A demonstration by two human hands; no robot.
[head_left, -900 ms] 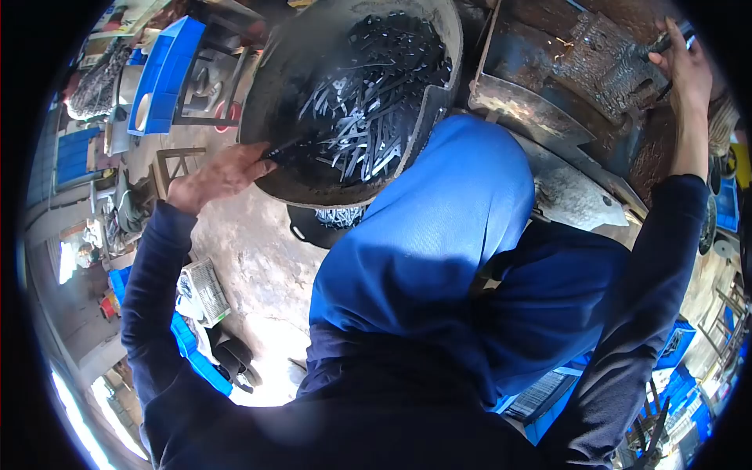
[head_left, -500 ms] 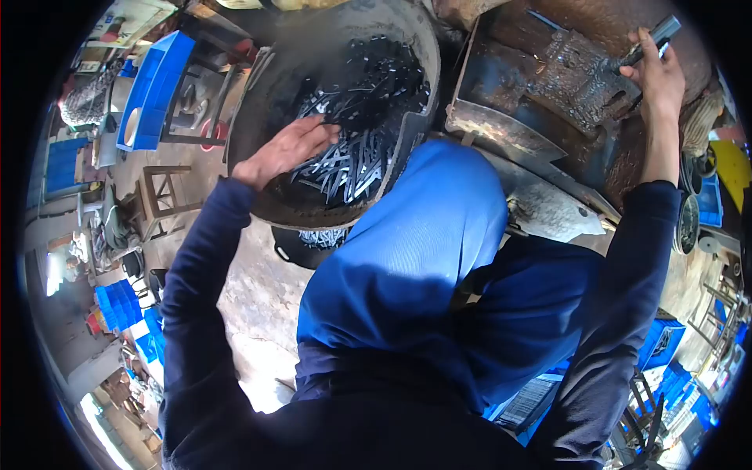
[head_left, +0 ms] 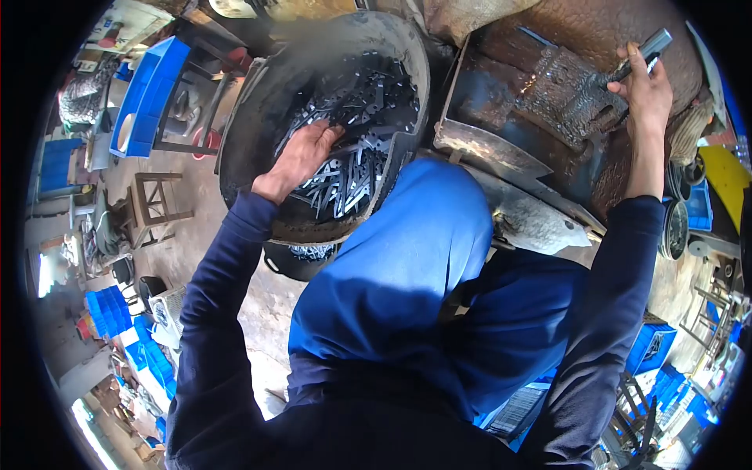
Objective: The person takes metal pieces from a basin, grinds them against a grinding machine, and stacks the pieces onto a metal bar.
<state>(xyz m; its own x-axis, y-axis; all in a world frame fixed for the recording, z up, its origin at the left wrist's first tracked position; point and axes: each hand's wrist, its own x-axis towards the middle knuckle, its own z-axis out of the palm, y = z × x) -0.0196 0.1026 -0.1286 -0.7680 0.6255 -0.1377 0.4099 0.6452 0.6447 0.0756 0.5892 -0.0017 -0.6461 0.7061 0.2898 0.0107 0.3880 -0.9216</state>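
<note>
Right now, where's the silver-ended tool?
The tool is in the right hand, at the head view's upper right, just right of the bumpy plate.

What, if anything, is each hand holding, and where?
The right hand holds a silver-ended tool around its dark middle, silver end beyond the fingers. The left hand is at the dark strips; whether it grips any can't be told.

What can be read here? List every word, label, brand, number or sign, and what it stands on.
None: no word, label, brand, number or sign is readable.
Pan, long blue bin, tool in the right hand: no lettering that I can make out.
Background blue crates: too small and blurred to tell.
</note>
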